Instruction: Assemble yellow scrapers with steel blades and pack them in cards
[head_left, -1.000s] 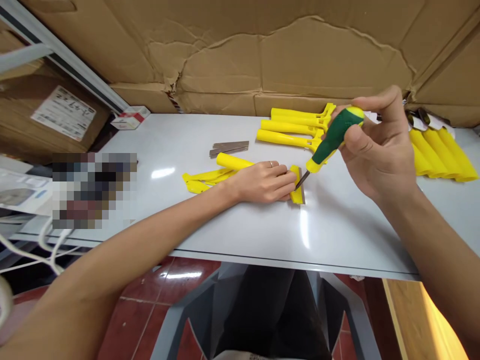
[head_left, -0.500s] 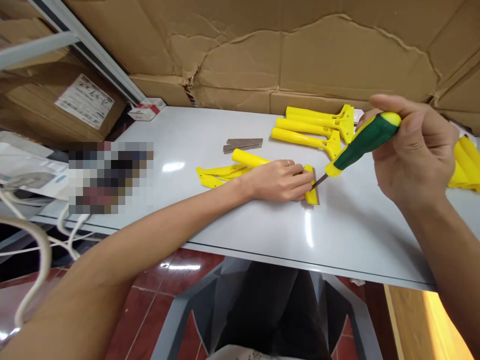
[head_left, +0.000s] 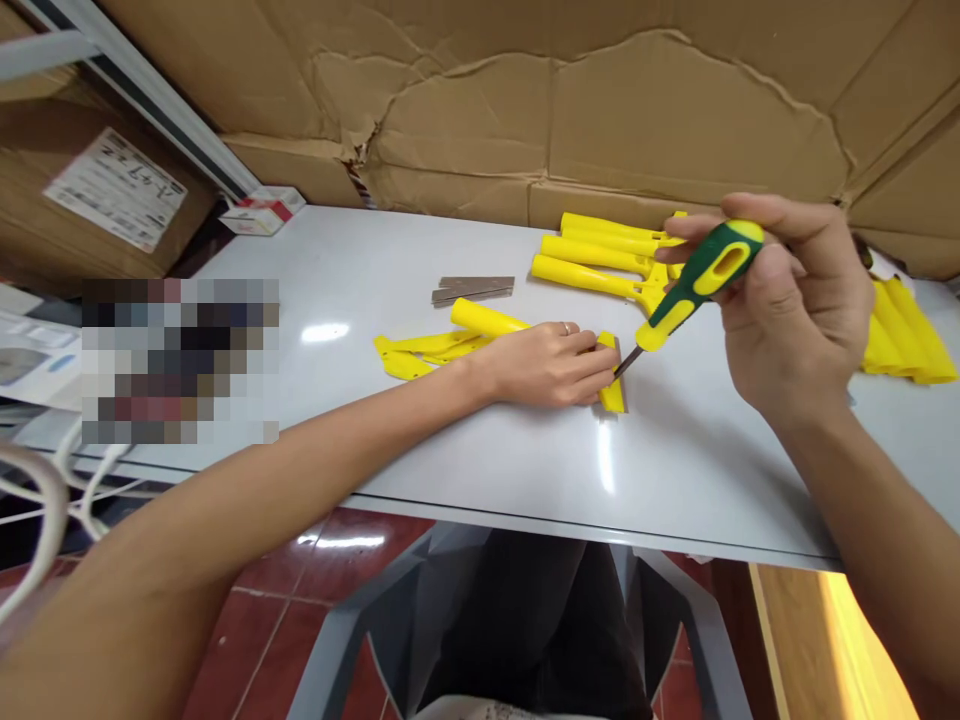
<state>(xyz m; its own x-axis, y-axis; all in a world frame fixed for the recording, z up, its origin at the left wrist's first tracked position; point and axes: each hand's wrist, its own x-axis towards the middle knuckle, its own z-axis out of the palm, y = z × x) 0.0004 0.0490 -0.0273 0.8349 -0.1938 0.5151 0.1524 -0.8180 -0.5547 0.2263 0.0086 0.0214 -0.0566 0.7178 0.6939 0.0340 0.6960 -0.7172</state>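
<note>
Yellow under the left hand [head_left: 551, 368]: fingers curled over the scraper [head_left: 613, 397], its head showing beyond them, low on the white table [head_left: 465, 455]. Green and yellow in the right hand [head_left: 799, 300]: fingers and thumb closed round the handle of the screwdriver [head_left: 701, 275], slanted down leftward, tip at the scraper's head. Beside the left wrist, loose yellow parts [head_left: 409, 355]; behind them, thin metal blades [head_left: 476, 291], overlapping. Farther back, spare scrapers [head_left: 589, 252], side by side, partly behind the right hand. Off to the right, yellow pieces [head_left: 911, 335] in a row. At the far left corner, a small box [head_left: 262, 211] by the cardboard [head_left: 480, 120].
</note>
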